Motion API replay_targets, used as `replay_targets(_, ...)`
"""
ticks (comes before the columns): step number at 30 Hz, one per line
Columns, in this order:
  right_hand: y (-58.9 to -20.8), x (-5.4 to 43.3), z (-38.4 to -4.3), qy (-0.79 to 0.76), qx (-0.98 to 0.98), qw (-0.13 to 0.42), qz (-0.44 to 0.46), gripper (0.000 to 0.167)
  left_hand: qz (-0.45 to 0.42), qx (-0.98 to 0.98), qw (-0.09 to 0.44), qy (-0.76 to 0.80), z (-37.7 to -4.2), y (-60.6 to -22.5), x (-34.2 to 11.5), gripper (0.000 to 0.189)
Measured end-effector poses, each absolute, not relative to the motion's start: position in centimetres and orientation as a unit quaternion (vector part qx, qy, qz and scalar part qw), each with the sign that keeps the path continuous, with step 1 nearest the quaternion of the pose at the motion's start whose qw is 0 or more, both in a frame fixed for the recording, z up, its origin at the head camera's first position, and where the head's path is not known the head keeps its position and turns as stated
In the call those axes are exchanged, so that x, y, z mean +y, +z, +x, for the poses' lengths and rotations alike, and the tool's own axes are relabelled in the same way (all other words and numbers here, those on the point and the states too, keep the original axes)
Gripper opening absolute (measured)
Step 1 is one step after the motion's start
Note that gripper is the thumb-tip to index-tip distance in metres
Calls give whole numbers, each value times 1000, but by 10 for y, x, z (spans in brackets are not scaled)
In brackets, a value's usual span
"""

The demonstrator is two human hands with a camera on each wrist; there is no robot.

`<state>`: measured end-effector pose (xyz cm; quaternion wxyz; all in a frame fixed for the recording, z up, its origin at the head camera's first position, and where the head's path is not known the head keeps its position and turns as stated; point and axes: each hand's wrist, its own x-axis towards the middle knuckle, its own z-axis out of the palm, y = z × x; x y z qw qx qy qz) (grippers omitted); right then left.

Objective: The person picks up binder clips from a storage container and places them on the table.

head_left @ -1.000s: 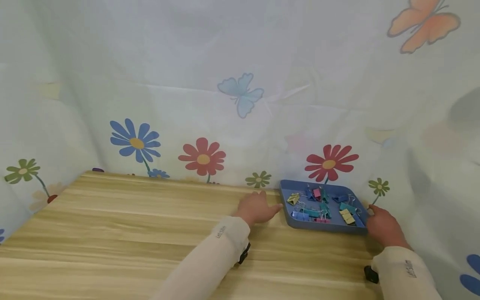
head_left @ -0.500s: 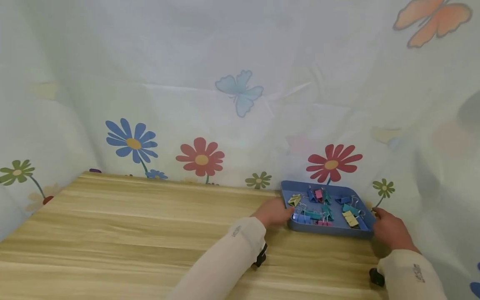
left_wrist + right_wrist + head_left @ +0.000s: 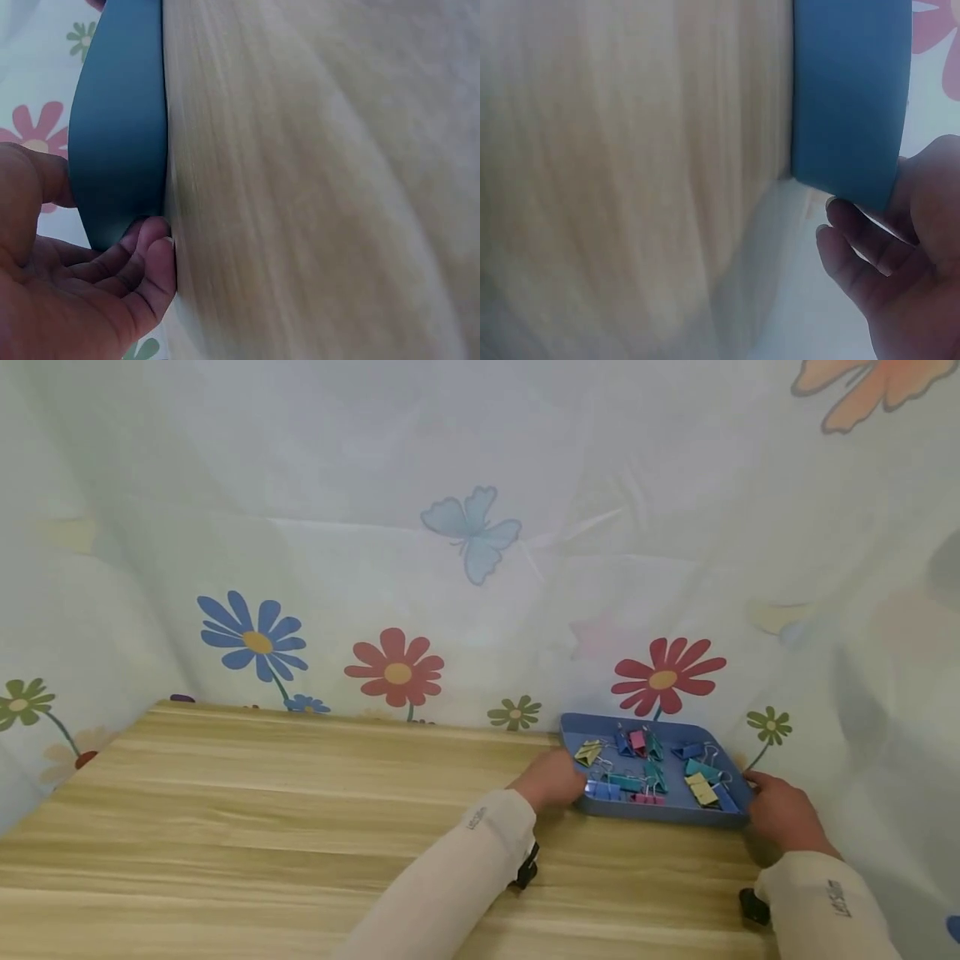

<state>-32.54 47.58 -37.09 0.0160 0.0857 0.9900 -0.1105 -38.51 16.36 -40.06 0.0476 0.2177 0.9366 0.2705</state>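
Note:
A shallow blue tray [image 3: 652,812] sits at the back right of the wooden table, close to the flowered cloth. Inside lie several binder clips, among them a yellow one [image 3: 701,789], a pink one [image 3: 637,743] and a blue one [image 3: 602,791]. My left hand [image 3: 553,779] grips the tray's left end. In the left wrist view its thumb is at the rim and its fingers [image 3: 154,274] curl in at the lower edge. My right hand [image 3: 787,814] holds the right end, thumb at the rim, fingers [image 3: 855,255] bent below the corner in the right wrist view.
The wood-grain table [image 3: 300,827] stretches away to the left and front. A hanging cloth [image 3: 337,552] printed with flowers and butterflies stands directly behind the table and along its sides. Each wrist carries a black strap device, such as the left one [image 3: 527,867].
My left hand has moved right from beside the tray and taken hold of its left end. The right hand keeps its hold on the other end. The head view has shifted slightly.

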Motion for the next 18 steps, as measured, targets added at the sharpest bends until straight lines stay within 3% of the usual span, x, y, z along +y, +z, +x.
replay_targets(6, -370, 468, -331, -117, 987, 36, 101, 51, 208, 930, 50, 300, -382, -398, 158, 14)
replay_targets(13, -371, 461, -335, -132, 983, 52, 113, 55, 219, 920, 55, 320, -376, -398, 149, 40)
replay_targets(18, -373, 458, -333, -128, 987, 38, 84, 54, 224, 921, 52, 314, -376, -402, 140, 40)
